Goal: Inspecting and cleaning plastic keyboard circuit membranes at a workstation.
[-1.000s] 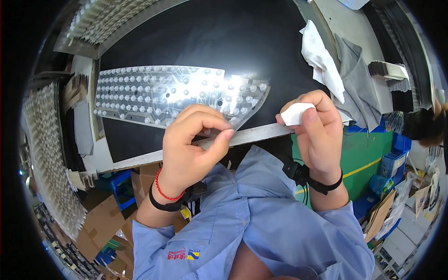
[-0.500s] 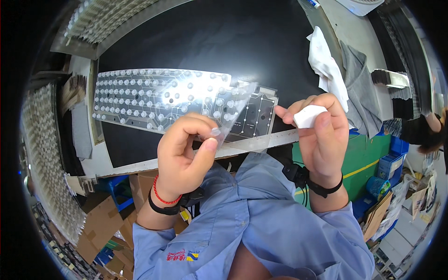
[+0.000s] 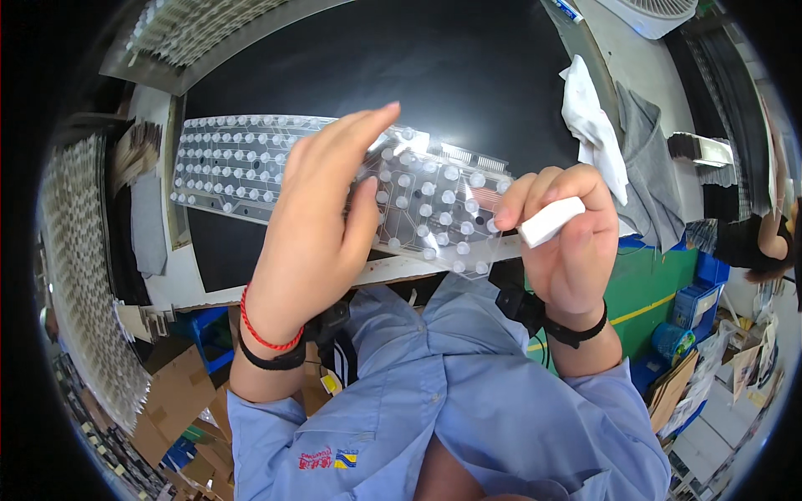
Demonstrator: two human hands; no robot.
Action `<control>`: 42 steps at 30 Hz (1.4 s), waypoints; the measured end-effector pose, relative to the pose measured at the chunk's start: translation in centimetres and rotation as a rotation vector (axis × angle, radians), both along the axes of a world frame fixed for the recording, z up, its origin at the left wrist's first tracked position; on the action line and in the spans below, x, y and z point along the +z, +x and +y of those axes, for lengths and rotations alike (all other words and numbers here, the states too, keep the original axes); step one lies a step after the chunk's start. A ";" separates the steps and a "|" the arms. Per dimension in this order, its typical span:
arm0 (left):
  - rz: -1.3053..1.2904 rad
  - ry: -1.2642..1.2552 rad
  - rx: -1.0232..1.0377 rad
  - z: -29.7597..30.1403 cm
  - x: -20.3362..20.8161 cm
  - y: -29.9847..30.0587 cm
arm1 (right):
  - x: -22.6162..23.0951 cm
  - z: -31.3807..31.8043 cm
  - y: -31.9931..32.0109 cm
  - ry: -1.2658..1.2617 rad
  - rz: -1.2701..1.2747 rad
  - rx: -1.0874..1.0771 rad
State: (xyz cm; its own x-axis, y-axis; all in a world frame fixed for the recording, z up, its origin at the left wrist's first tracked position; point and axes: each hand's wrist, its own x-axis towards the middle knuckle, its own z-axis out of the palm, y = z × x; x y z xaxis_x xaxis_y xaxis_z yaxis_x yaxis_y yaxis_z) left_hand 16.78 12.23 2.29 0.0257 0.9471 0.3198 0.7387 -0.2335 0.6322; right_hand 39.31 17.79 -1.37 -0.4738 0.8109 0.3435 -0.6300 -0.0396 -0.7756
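A clear keyboard membrane sheet (image 3: 238,159) with rows of whitish domes and fine printed traces lies along the near part of a black work mat (image 3: 451,71). My left hand (image 3: 305,213) reaches across its middle, fingers stretched out and thumb apart, hiding the domes beneath; it grips nothing. The sheet's right part extends past the mat's near edge. My right hand (image 3: 585,259) holds a small white block (image 3: 551,222) against its curled fingers. Its index fingertip is at the sheet's right edge; whether it pinches the sheet, I cannot tell.
A white cloth (image 3: 591,125) and a grey cloth (image 3: 647,171) lie along the mat's right side. A white fan (image 3: 656,12) stands at the far right. Stacked domed sheets fill the upper left (image 3: 205,37) and the left side (image 3: 88,284). Cardboard (image 3: 175,401) is below left.
The lifted right part of the membrane sheet has come down flatter to the right. My left hand has let go of it and opened across the sheet. My right fingers have moved to its edge.
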 end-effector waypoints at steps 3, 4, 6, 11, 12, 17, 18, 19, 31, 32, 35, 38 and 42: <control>0.164 0.037 -0.104 1.3 0.3 0.1 | -0.1 0.0 0.1 0.022 -0.026 -0.032; 0.167 0.037 -0.102 1.4 0.2 0.0 | -0.2 0.0 0.3 0.045 -0.004 0.011; 0.124 -0.057 -0.149 1.4 -0.2 -0.2 | -0.2 0.1 0.5 0.067 0.021 0.055; 0.102 -0.117 -0.095 0.6 -0.7 -0.4 | -0.1 -0.4 1.6 0.054 -0.096 -0.109; 0.080 -0.128 -0.077 0.5 -0.8 -0.3 | -0.1 -0.7 1.9 0.110 -0.170 -0.152; 0.076 -0.038 -0.092 0.4 -1.1 -0.1 | -0.6 -2.4 3.1 0.301 -0.324 -0.007; 0.080 -0.037 -0.101 0.4 -1.3 -0.1 | -0.5 -2.7 3.3 0.301 -0.323 -0.009; 0.086 -0.036 -0.110 0.3 -1.5 -0.1 | -0.5 -3.1 3.4 0.331 -0.383 -0.001; 0.167 0.102 -0.069 -0.2 -3.1 0.4 | 0.2 -4.0 1.8 0.593 -0.607 0.106; 0.167 0.104 -0.069 -0.2 -3.2 0.4 | 0.3 -4.0 1.7 0.595 -0.607 0.106; 0.076 0.112 -0.065 -0.2 -3.1 0.6 | 0.3 -3.8 1.5 0.580 -0.530 0.110; 0.072 0.101 -0.008 -0.3 -2.7 0.7 | 0.2 -3.8 1.6 0.483 -0.360 0.146; 0.127 0.041 -0.027 -0.9 -2.9 0.2 | 0.5 -3.4 2.0 0.465 -0.233 0.026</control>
